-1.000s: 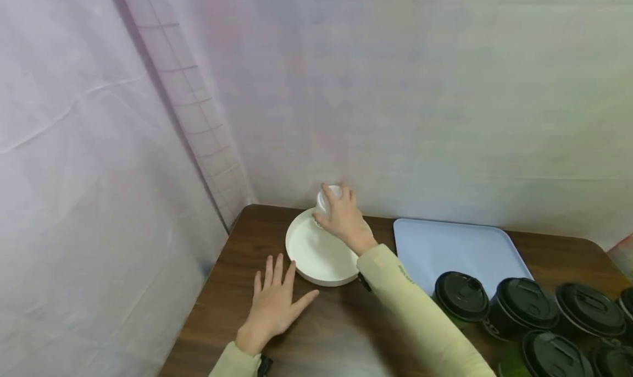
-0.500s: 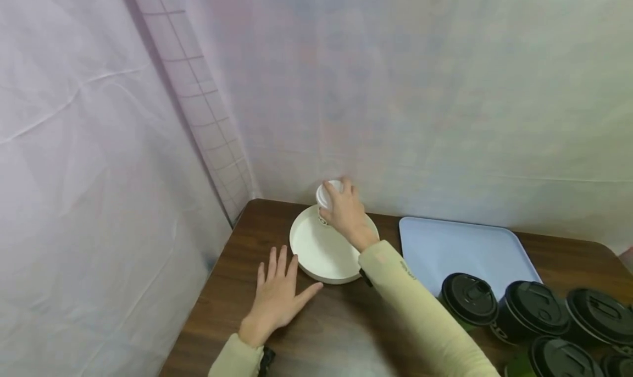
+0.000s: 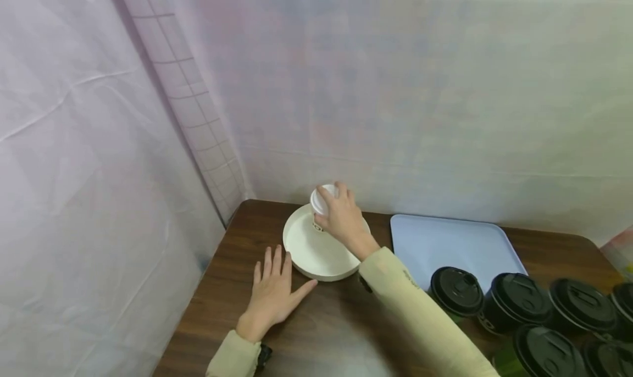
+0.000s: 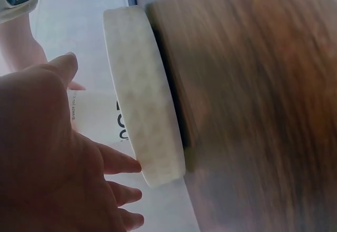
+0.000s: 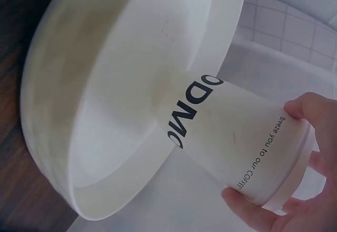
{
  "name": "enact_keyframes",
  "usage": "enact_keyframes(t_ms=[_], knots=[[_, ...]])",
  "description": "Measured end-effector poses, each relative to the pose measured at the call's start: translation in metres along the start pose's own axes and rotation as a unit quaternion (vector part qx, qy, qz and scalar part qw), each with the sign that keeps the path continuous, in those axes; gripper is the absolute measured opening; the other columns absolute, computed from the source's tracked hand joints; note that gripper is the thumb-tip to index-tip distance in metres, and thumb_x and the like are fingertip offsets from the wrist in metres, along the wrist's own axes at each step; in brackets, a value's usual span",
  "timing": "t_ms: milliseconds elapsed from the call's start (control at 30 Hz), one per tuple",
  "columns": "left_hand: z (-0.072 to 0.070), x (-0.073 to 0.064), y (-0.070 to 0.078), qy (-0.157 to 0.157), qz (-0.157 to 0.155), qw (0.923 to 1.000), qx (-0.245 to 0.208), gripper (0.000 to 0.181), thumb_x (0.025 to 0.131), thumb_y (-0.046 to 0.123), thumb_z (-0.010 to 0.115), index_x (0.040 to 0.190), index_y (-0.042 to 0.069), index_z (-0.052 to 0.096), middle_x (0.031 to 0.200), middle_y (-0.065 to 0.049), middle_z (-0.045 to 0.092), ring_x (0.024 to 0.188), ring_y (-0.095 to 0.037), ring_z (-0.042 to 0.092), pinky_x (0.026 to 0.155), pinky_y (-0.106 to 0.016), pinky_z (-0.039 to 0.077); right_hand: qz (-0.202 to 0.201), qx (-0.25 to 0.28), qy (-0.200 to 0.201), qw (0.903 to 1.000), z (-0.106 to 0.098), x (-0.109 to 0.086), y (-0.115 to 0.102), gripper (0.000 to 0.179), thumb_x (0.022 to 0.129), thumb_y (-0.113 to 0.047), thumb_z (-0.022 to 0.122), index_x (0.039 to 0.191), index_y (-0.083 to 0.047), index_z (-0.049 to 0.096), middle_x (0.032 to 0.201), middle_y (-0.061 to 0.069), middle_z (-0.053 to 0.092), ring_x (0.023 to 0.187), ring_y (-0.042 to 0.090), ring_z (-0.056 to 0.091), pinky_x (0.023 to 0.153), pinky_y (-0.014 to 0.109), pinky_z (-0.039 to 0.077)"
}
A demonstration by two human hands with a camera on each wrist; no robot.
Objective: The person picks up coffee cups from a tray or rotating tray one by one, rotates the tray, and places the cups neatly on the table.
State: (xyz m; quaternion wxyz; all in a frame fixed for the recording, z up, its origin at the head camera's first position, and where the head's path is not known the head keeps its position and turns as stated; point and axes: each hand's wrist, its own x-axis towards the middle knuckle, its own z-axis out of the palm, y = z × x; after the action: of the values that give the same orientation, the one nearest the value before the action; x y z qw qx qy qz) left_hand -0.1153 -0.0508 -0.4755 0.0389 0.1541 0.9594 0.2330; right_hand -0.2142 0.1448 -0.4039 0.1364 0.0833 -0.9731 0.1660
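Note:
A white paper coffee cup point(image 5: 226, 132) with black lettering stands at the far side of a round cream tray point(image 3: 321, 261). My right hand point(image 3: 344, 217) grips it near its white lid point(image 3: 319, 201), thumb on one side and fingers on the other. In the right wrist view the cup's lower end is inside the tray's raised rim. On the near left of the tray, my left hand point(image 3: 271, 297) is spread with straight fingers, its fingertips close to the rim. The left wrist view shows the tray's patterned outer wall point(image 4: 145, 95) beside those fingers, and part of the cup behind.
A light blue rectangular tray point(image 3: 452, 242) lies at the back, right of the round one. Several cups with black lids point(image 3: 521, 300) crowd the right front of the brown wooden table point(image 3: 326, 338). White cloth point(image 3: 395, 91) hangs behind and on the left.
The cup has shifted slightly at the round tray's far side and more of its lettering shows. My right hand keeps its grip. My left hand stays spread; the head view sways a little.

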Motion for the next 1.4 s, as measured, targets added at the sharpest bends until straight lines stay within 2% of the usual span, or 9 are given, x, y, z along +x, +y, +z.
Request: enact_keyframes(t_ms=[333,567,767,1100,1400], knots=[[-0.001,0.001,0.003,-0.002,0.009,0.9999,0.008,0.097,0.097,0.071,0.051,0.159,-0.002,0.035,0.172,-0.027,0.017,0.161,-0.048,0.008,0.127,-0.071,0.012,0.009,-0.006,0.004,0.9999,-0.005,-0.016,0.006,0.07,0.091,-0.036,0.076,0.154,-0.024,0.049,0.157,0.027,0.04,0.136,0.049,0.051,0.083,0.058,0.062],[0.001,0.005,0.002,-0.01,0.011,0.9998,0.012,0.097,0.097,0.071,0.049,0.159,-0.002,0.033,0.172,-0.027,0.015,0.161,-0.048,0.007,0.127,-0.07,0.011,0.012,-0.014,0.009,0.9998,-0.013,-0.027,0.007,0.07,0.089,-0.038,0.075,0.153,-0.024,0.051,0.156,0.027,0.042,0.13,0.047,0.055,0.08,0.055,0.064],[0.001,0.01,-0.003,-0.009,0.009,0.9997,0.02,0.097,0.098,0.07,0.051,0.16,-0.003,0.032,0.172,-0.027,0.015,0.162,-0.048,0.006,0.128,-0.069,0.01,0.009,-0.009,0.025,0.9996,-0.02,-0.038,0.003,0.068,0.088,-0.036,0.077,0.151,-0.023,0.054,0.152,0.027,0.044,0.123,0.047,0.057,0.075,0.054,0.064],[0.002,0.018,-0.012,-0.004,0.01,0.9995,0.03,0.098,0.097,0.071,0.05,0.159,-0.004,0.033,0.171,-0.028,0.017,0.161,-0.048,0.006,0.127,-0.07,0.011,-0.002,-0.006,0.056,0.9984,-0.025,-0.053,0.0,0.064,0.086,-0.033,0.078,0.146,-0.022,0.059,0.149,0.028,0.048,0.123,0.049,0.058,0.075,0.056,0.063],[-0.003,0.02,-0.018,-0.009,0.005,0.9995,0.029,0.098,0.098,0.071,0.049,0.159,-0.004,0.033,0.172,-0.028,0.015,0.161,-0.049,0.005,0.127,-0.071,0.01,-0.013,-0.014,0.079,0.9967,-0.03,-0.067,-0.004,0.063,0.084,-0.031,0.08,0.143,-0.02,0.062,0.144,0.029,0.051,0.119,0.049,0.059,0.073,0.056,0.063]])
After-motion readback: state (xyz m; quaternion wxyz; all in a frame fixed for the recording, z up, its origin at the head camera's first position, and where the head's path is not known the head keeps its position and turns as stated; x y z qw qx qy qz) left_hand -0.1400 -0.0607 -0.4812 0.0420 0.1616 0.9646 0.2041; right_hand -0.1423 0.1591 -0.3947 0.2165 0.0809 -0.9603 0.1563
